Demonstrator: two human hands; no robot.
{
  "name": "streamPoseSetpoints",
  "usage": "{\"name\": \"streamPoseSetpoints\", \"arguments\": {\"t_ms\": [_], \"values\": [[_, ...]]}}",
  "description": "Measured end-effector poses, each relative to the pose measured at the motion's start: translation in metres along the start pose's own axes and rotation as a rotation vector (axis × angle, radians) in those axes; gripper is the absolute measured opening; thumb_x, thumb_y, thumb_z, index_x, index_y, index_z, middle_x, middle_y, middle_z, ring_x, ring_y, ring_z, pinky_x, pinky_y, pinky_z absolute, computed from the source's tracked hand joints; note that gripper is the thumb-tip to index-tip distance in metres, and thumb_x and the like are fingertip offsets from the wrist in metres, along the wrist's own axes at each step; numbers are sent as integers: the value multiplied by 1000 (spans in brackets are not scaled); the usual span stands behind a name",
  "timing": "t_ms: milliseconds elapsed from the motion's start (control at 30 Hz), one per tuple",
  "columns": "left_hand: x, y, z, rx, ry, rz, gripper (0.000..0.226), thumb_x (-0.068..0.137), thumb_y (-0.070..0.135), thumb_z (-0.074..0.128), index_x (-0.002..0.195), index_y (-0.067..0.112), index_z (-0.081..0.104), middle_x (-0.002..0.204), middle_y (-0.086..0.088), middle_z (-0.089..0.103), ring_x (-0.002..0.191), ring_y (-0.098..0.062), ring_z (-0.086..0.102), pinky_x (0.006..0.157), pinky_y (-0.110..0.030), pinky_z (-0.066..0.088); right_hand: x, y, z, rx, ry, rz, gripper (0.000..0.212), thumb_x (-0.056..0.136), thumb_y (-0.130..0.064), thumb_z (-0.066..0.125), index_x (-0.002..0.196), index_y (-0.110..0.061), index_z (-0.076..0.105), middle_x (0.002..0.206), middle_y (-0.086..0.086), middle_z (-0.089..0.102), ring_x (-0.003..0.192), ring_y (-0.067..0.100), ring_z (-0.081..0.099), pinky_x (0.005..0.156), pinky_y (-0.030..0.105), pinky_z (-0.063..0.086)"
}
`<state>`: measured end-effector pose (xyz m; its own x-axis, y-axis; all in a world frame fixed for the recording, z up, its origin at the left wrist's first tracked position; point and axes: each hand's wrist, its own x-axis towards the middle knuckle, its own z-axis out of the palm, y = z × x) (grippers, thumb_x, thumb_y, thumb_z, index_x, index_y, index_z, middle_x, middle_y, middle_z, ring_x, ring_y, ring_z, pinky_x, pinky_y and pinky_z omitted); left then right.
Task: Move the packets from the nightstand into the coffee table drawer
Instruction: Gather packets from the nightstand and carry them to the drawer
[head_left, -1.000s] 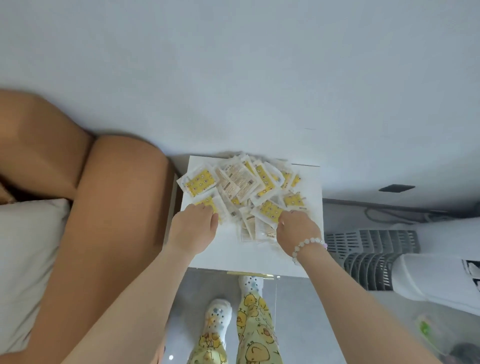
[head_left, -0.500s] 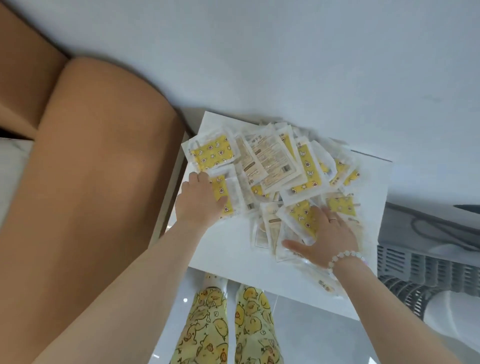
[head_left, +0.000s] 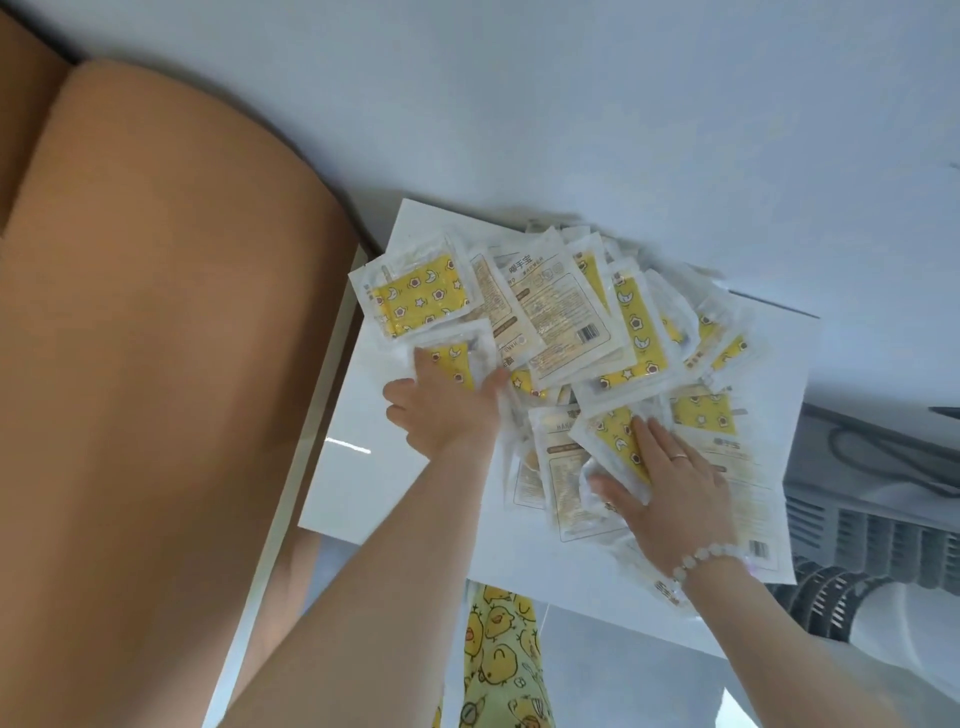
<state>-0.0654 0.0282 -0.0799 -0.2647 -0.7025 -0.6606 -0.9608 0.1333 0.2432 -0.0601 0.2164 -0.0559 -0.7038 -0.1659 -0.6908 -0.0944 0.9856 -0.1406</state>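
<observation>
Head cam: the packets (head_left: 571, 322) are heaped on the nightstand (head_left: 363, 483), fanned out just ahead of and between both grips, with the pile running sideways. My right grip (head_left: 670, 483) lies flat and spread on the near packets, holding nothing. My left grip (head_left: 447, 405) has its fingertips hidden under one packet's edge, so I honestly can't tell if it's pinching. I'm guessing the move is to scoop inward from both sides.

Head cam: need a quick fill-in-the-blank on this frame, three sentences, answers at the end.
1. The packets lie in a loose pile on the white ____.
2. A bead bracelet sits on the wrist of the ____ hand.
3. The packet fronts show stars and moons on a ____ ground.

Missing words: nightstand; right; yellow.
</observation>
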Motion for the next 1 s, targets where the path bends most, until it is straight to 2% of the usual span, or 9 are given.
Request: {"name": "streamPoseSetpoints", "arguments": {"t_ms": [133,300,400,500,600,700,767,900,1000], "values": [[-6,6,10,-167,0,-72,83,80,63,58,146,24,27,133,-14,36,121,-30,40,97,-42,44,-2,-5,-4,-84,-13,-37,72,94,-58,25,152,-21,4,159,-4,11,145,13,19,115,34,18],[-3,6,9,-259,-46,-230,95,74,44,77,145,12,22,136,-15,38,127,-32,39,100,-41,40,-2,-11,-10,-96,-38,-70,63,99,-37,34,152,-12,8,156,5,24,139,20,31,111,30,28],[1,7,12,-223,-68,-284,88,68,45,81,131,7,34,130,-14,46,122,-31,44,98,-40,41,-2,-14,-13,-23,-9,-35,57,96,-25,41,148,-12,19,132,8,51,110,22,54,83,28,43],[0,3,11,-104,-83,-263,85,65,50,80,125,5,40,127,-12,48,119,-29,46,94,-37,42,-2,-17,-14,96,23,64,57,89,-13,50,142,-12,27,96,6,60,76,20,56,63,26,41],[-2,-6,11,-75,-64,-185,78,68,46,81,123,6,42,124,-11,48,116,-29,48,93,-40,45,-1,-23,-13,175,65,173,55,87,-10,55,137,-11,31,110,9,57,91,26,60,72,30,46],[-3,-11,8,-215,-96,-121,63,73,34,80,113,7,40,107,-8,54,92,-29,57,76,-36,50,-2,-29,-9,164,95,194,47,90,-11,53,133,-12,37,126,9,46,103,28,57,79,29,43],[-7,-12,1,-255,-107,-104,63,75,32,79,116,5,39,99,-6,50,83,-28,54,68,-33,46,-5,-31,-9,159,119,197,43,92,-8,49,133,-13,40,125,10,48,104,28,57,80,29,43],[-16,-19,-18,-250,-58,-64,67,76,35,78,120,4,39,112,-12,58,101,-34,60,75,-36,48,-18,-27,-21,210,123,193,43,93,-2,45,134,-15,43,118,8,56,103,26,58,78,30,44],[-30,-21,-40,-276,-43,-33,65,78,35,76,121,2,40,117,-15,59,100,-34,59,76,-37,46,-38,-23,-40,380,130,201,37,93,-2,44,126,-15,49,101,5,61,86,23,59,68,27,43]]}}
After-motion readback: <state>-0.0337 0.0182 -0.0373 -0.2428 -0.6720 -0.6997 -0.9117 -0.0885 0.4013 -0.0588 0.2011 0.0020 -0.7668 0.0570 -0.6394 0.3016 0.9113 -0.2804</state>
